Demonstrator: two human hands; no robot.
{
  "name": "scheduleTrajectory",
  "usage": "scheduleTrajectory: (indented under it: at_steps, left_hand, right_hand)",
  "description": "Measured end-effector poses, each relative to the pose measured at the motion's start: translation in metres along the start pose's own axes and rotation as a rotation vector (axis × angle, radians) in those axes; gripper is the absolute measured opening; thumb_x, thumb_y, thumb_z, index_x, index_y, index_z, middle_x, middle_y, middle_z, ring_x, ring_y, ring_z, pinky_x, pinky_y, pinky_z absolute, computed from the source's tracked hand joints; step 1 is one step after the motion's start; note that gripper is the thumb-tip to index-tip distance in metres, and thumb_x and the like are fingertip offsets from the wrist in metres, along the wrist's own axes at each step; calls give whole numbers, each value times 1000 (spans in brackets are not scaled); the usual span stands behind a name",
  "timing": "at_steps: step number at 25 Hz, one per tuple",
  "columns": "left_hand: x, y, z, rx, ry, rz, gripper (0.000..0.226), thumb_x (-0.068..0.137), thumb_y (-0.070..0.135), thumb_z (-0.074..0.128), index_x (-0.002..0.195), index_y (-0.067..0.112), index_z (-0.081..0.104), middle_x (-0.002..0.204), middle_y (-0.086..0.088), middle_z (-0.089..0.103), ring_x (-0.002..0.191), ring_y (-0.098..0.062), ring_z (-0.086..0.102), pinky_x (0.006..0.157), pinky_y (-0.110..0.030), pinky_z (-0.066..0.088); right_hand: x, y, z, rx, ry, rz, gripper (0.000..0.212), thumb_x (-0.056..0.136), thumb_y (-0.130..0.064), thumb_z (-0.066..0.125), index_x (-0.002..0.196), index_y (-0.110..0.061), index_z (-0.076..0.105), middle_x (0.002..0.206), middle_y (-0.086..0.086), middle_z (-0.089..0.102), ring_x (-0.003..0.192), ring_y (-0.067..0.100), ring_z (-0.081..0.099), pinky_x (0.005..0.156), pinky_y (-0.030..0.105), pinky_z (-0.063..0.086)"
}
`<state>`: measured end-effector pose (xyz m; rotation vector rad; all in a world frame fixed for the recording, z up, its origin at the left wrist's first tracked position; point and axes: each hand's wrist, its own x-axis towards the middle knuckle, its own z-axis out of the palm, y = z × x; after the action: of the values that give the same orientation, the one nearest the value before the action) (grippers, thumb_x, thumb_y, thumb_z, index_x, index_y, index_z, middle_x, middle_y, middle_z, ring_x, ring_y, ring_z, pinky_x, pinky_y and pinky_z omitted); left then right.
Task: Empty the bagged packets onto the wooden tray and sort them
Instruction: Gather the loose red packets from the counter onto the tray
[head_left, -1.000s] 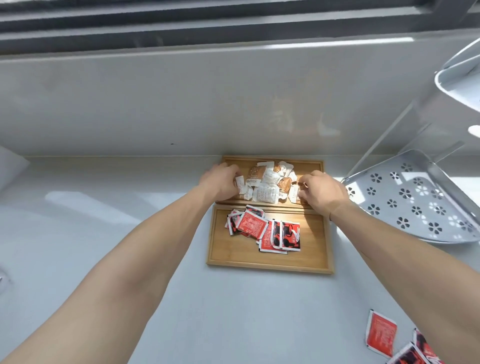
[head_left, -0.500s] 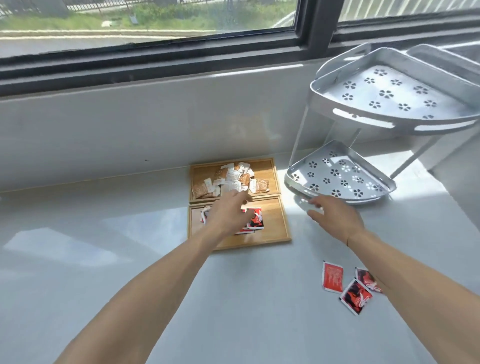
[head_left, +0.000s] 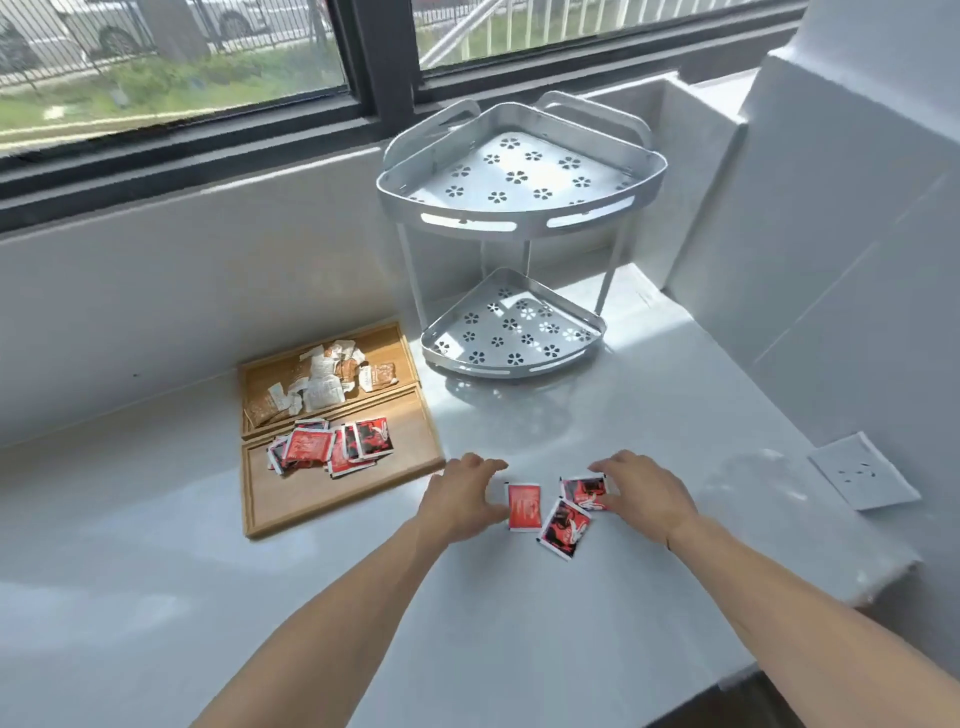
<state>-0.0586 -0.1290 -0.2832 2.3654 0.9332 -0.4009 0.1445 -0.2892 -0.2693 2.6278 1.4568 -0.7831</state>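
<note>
Up and left of your left hand (head_left: 460, 501), the tray (head_left: 343, 506) holds pale packets (head_left: 324, 382) behind and red ones (head_left: 332, 447) in front. That hand lies open, its fingers touching a stray red packet (head_left: 523, 506); two more (head_left: 574, 506) lie between it and your open right hand (head_left: 641, 496). They look light, thin and slick: slide them together and pinch an edge. No print is readable.
</note>
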Motion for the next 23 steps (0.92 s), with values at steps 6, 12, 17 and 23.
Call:
scheduleTrajectory:
  at_steps: [6,12,17,23]
  left_hand:
    - [10,28,35,171,82,-31,60,82,49,64,136,29,47,132,-5,45,119,-27,45,92,-41,41]
    - [9,43,35,26,121,-172,46,76,30,69,116,22,48,115,-4,52,105,-26,49,77,-38,43]
    - [1,46,28,-385,102,-286,33,76,4,58,105,15,48,93,-7,62,81,-28,58,60,-33,44]
    - [4,56,5,-506,-92,-196,27,81,5,65,104,20,63,85,0,58,66,-10,54,53,-17,42]
  right_hand:
    - [2,11,19,-36,19,-116,51,93,-40,55,142,-35,42,140,0,44,122,26,46,93,40,46]
    - [13,8,19,-26,22,-142,44,89,-29,59,132,-27,49,133,1,47,118,27,44,89,39,44]
    - [19,16,8,174,-42,-57,38,81,-13,58,116,-20,45,96,1,55,95,29,53,69,35,40]
    - [19,41,-3,222,-81,-27,8,86,-24,55,87,-16,52,102,9,67,92,30,60,62,32,38]
